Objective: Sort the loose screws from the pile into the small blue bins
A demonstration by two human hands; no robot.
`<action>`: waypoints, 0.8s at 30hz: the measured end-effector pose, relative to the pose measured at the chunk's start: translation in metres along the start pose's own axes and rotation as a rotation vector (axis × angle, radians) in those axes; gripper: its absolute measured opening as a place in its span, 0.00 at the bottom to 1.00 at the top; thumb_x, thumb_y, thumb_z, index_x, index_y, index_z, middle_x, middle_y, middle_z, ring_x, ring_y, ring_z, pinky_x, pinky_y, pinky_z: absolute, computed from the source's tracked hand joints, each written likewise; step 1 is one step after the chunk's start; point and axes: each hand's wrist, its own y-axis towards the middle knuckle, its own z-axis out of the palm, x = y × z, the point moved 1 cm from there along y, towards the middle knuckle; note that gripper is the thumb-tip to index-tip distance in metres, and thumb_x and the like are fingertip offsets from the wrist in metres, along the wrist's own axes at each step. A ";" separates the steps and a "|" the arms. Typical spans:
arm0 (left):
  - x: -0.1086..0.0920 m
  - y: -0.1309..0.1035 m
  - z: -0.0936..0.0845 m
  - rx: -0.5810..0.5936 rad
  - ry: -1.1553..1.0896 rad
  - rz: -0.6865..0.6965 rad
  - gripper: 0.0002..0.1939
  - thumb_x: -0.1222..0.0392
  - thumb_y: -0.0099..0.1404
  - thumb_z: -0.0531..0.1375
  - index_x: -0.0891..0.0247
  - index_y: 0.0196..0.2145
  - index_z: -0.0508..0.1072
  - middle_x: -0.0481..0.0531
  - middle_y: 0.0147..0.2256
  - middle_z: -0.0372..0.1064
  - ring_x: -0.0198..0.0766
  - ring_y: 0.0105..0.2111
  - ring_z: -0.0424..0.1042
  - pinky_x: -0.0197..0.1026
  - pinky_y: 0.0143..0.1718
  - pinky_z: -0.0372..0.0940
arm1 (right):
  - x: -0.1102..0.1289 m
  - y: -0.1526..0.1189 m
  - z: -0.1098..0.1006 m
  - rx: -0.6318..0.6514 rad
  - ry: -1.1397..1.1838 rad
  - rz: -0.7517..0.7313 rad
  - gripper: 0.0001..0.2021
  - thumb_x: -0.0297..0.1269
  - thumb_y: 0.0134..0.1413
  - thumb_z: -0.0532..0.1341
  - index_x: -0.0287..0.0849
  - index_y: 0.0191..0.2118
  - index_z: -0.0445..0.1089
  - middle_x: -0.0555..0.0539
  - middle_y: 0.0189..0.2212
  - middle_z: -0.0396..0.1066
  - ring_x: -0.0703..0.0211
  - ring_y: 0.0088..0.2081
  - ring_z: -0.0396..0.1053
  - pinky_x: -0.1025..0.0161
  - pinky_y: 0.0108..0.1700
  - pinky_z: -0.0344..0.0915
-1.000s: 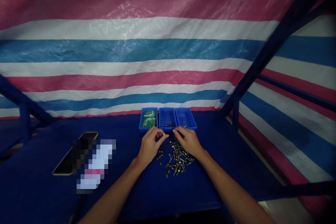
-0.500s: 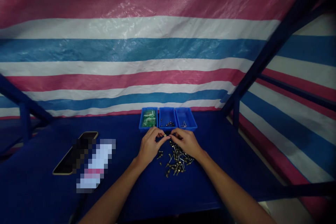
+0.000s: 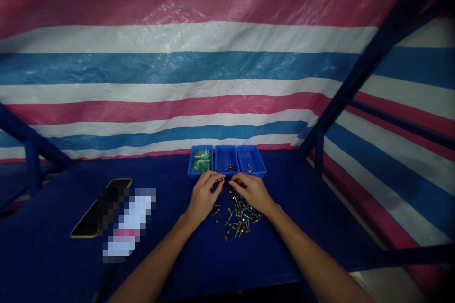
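My left hand (image 3: 204, 195) pinches a small brass-coloured metal piece (image 3: 223, 179) between thumb and fingertips, just in front of the blue bins. A short gap away, my right hand (image 3: 253, 191) has its fingers curled together; whatever they hold is too small to make out. Below and between the hands lies a pile of small metal fasteners (image 3: 242, 218), with a few loose ones to its left. Behind stand the left bin (image 3: 190, 170) with green and clear items, the middle bin (image 3: 225, 154) with a few dark metal parts, and the right bin (image 3: 251, 155) with a few silver pins.
On the left of the blue table (image 3: 199, 265) lie a phone (image 3: 87, 220) and a pixelated pale object (image 3: 130, 225). Blue frame bars (image 3: 320, 151) stand at both sides. Striped sheeting (image 3: 177, 66) hangs behind the table.
The hands have moved slightly apart at the fingertips. The small brass-coloured piece has risen a little with my left fingers.
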 end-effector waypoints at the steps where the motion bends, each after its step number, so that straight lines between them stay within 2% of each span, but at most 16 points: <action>1: 0.000 0.000 0.000 -0.001 0.005 0.003 0.11 0.61 0.77 0.58 0.56 0.53 0.77 0.54 0.45 0.73 0.41 0.41 0.75 0.42 0.38 0.72 | 0.000 0.000 0.000 -0.003 -0.003 0.000 0.09 0.43 0.72 0.60 0.47 0.45 0.76 0.50 0.33 0.78 0.60 0.31 0.73 0.64 0.35 0.63; 7: 0.000 -0.001 0.001 0.015 0.005 0.012 0.07 0.57 0.76 0.61 0.57 0.49 0.77 0.53 0.44 0.74 0.41 0.43 0.75 0.44 0.43 0.73 | -0.001 -0.001 0.000 0.013 0.001 0.007 0.10 0.44 0.72 0.60 0.46 0.47 0.76 0.50 0.31 0.77 0.60 0.30 0.73 0.65 0.34 0.64; 11: -0.001 -0.001 0.000 0.022 0.004 0.011 0.06 0.55 0.75 0.63 0.58 0.44 0.77 0.52 0.41 0.74 0.42 0.43 0.75 0.46 0.46 0.72 | 0.001 -0.001 0.001 0.030 0.027 -0.002 0.10 0.43 0.71 0.61 0.47 0.49 0.76 0.49 0.35 0.79 0.60 0.32 0.74 0.65 0.35 0.66; 17: -0.001 0.000 0.001 0.008 0.037 0.009 0.08 0.54 0.76 0.60 0.58 0.45 0.78 0.54 0.41 0.76 0.44 0.43 0.75 0.49 0.48 0.72 | 0.008 0.000 0.000 0.035 0.081 -0.039 0.11 0.41 0.73 0.59 0.48 0.52 0.76 0.46 0.46 0.80 0.55 0.43 0.78 0.61 0.47 0.71; 24: 0.000 0.000 0.002 0.059 0.044 -0.007 0.08 0.54 0.76 0.60 0.57 0.45 0.78 0.52 0.40 0.76 0.43 0.43 0.75 0.47 0.48 0.72 | 0.012 0.000 -0.004 0.055 0.082 -0.024 0.09 0.37 0.73 0.57 0.47 0.49 0.75 0.48 0.41 0.79 0.57 0.40 0.77 0.64 0.43 0.68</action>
